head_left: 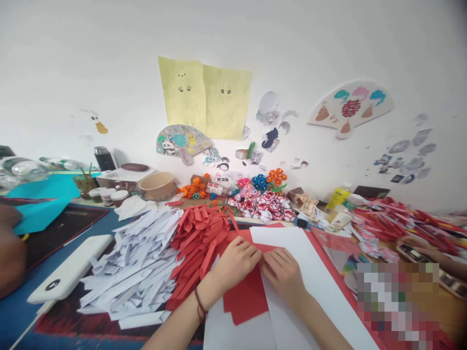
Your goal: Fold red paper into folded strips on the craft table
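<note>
My left hand (239, 257), with a dark band on its wrist, has its fingers curled closed at the upper edge of a piece of red paper (248, 299). Right beside it, my right hand (284, 272) pinches the same paper. The fingertips of both hands nearly meet and hide the spot they grip. Beneath the red paper lie white sheets (317, 277). To the left of my hands is a pile of folded red paper strips (197, 243), and past that a larger heap of folded white paper strips (134, 267).
A white power bank (71, 267) with a cable lies at the left. Along the wall stand a round tan container (156, 185), paper flowers (266, 206) and a yellow bottle (338, 196). At the right, another person's hand (419, 245) is near a phone (416, 255).
</note>
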A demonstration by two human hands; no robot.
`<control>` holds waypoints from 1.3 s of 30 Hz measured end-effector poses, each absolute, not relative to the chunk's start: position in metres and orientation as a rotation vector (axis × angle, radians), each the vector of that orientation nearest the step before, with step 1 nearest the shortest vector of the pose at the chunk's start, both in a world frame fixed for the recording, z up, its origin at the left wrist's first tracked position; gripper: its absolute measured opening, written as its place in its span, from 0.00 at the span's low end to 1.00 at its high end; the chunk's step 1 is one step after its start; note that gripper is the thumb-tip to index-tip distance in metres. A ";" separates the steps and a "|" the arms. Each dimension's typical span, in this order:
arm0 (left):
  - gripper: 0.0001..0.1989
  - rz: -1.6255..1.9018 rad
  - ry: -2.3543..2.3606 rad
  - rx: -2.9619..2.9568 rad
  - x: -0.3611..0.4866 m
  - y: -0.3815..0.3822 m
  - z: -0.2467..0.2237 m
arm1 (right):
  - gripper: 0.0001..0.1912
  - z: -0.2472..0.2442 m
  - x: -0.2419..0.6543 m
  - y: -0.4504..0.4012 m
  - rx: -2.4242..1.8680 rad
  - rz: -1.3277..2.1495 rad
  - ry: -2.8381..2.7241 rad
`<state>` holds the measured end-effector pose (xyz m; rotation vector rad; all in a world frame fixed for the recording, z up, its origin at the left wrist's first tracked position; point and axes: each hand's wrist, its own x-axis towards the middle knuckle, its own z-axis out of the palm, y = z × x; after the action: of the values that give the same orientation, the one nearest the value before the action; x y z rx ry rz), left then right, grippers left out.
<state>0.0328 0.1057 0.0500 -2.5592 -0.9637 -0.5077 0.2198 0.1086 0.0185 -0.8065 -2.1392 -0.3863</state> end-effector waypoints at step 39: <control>0.12 -0.996 -0.888 -2.372 0.007 0.119 0.047 | 0.05 0.034 0.332 0.070 -0.876 -0.679 -2.212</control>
<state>0.0070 0.1191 0.0467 -2.3720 -0.8880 -0.9959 0.3317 0.0698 0.0342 -0.8764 -2.2122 -0.6795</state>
